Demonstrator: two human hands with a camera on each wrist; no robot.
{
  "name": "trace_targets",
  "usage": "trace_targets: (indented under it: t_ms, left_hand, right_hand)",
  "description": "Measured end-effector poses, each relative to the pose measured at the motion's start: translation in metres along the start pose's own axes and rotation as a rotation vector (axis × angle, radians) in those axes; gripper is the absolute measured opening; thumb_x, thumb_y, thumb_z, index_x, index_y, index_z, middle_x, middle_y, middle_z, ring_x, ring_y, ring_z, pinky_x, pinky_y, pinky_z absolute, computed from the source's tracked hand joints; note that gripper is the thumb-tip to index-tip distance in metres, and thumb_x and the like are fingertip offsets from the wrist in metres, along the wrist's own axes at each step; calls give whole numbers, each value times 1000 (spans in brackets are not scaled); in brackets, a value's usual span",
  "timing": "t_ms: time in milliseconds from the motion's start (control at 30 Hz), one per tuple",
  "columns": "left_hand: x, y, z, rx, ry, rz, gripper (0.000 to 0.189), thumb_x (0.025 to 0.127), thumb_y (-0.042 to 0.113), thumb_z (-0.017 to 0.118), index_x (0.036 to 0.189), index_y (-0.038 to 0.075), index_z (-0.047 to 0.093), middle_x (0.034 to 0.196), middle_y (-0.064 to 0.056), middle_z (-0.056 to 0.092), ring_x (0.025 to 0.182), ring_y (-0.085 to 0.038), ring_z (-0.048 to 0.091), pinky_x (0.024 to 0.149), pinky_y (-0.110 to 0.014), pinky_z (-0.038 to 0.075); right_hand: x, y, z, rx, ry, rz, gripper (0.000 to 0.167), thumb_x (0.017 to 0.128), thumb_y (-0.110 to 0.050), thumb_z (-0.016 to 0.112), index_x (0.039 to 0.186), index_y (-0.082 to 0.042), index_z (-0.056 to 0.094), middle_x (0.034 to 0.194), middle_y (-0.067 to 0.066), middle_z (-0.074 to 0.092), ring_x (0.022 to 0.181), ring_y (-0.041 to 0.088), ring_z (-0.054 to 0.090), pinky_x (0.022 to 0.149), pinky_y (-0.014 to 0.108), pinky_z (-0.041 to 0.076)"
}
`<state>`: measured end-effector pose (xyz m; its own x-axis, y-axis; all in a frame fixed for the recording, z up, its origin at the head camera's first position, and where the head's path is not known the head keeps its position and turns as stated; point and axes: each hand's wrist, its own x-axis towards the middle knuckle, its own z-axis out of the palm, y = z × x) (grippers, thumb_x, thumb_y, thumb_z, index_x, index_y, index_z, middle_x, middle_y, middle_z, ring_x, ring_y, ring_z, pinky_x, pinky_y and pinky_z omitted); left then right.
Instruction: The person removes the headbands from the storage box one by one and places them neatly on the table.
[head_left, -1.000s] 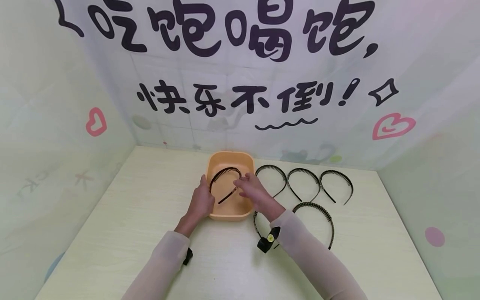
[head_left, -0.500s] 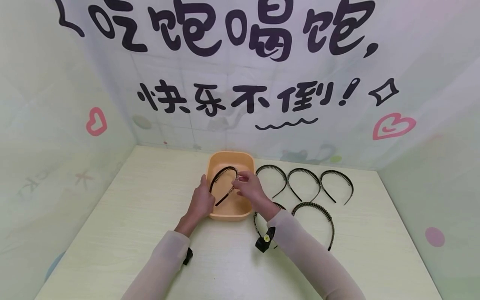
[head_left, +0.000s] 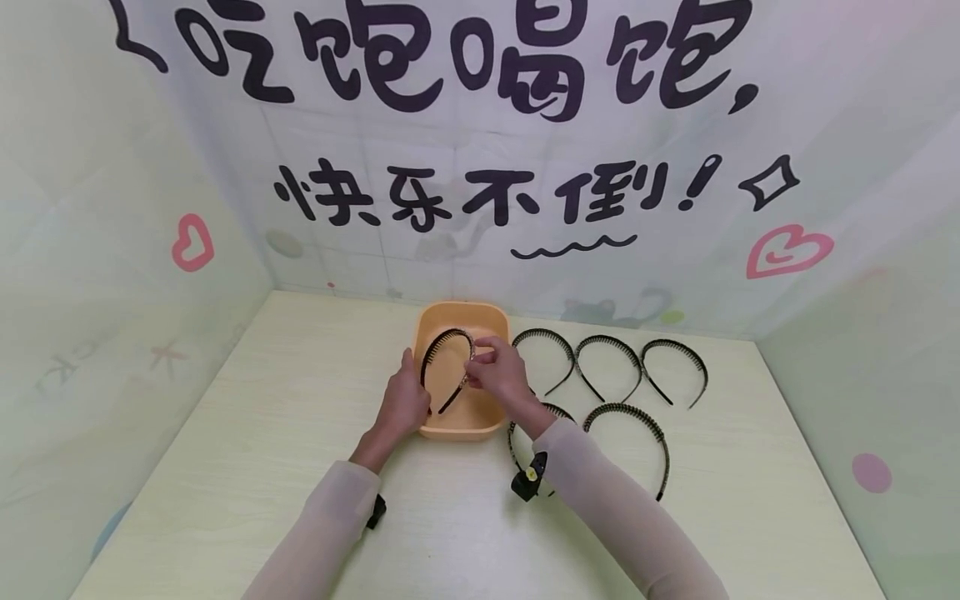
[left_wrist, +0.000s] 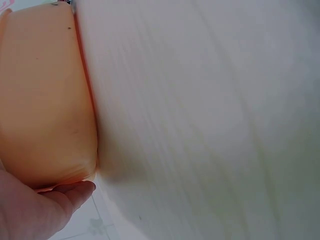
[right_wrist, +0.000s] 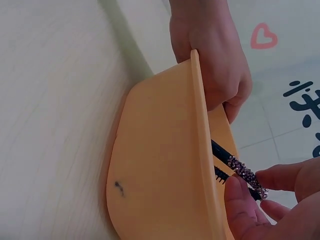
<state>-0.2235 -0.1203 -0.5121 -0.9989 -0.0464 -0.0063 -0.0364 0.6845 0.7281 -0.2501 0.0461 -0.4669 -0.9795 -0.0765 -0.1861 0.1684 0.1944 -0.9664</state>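
Note:
My left hand (head_left: 403,402) grips the left side of an orange plastic basin (head_left: 461,434), its thumb pointing up along the rim. In the left wrist view the left fingers (left_wrist: 75,194) lie against the basin's outer wall. With thumb and fingers, my right hand (head_left: 501,375) pinches a black toothed headband (head_left: 450,331) by its glittery side. The headband stands tilted within the basin's outline, its arch away from me and its ends towards me. In the right wrist view pinkish sparkling stones cover the headband's side (right_wrist: 242,170) at the fingertips, just over the rim.
Right of the basin, three similar headbands (head_left: 607,339) lie in a row on the pale wooden table (head_left: 300,358). Nearer me lie two more, a larger one (head_left: 637,412) and one (head_left: 513,450) partly hidden by the right forearm. Printed cloth walls (head_left: 465,275) close off the back and sides.
The right hand has closed in on the headband's side and turned it, so its ends point more towards me. The left hand and basin have stayed put.

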Motion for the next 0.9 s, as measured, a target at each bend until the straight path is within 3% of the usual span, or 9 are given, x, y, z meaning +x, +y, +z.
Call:
trace_targets:
  t_ms: [200, 500, 767, 900]
  left_hand:
    - [0, 0, 0, 4, -2, 0, 70, 89, -7, 41, 152, -12, 13, 119, -39, 60, 72, -29, 65, 56, -34, 50]
    - [0, 0, 0, -12, -17, -12, 70, 89, -8, 40, 153, -12, 11, 124, -39, 57, 70, -27, 63, 53, -31, 48]
    - [0, 0, 1, -16, -5, -19, 67, 91, -7, 38, 153, -11, 12, 132, -39, 52, 88, -32, 68, 62, -35, 54]
    - [0, 0, 2, -24, -6, -25, 66, 92, -7, 36, 153, -10, 11, 132, -39, 52, 91, -33, 69, 64, -35, 56]
  right_hand:
    - [1, -2, -4, 2, 22, -8, 31, 87, 7, 66, 118, 3, 65, 94, 17, 68, 63, 14, 66, 72, 40, 60]
    - [1, -2, -11, -34, 56, 7, 27, 88, 5, 66, 115, 1, 68, 98, 17, 69, 64, 14, 67, 64, 29, 59]
    - [2, -2, -23, -23, 48, 31, 30, 90, 3, 65, 120, 0, 68, 109, 24, 69, 90, 38, 72, 67, 29, 59]
    - [3, -2, -28, -10, 49, 37, 31, 91, 2, 65, 122, 0, 67, 112, 26, 68, 94, 41, 70, 69, 30, 60]
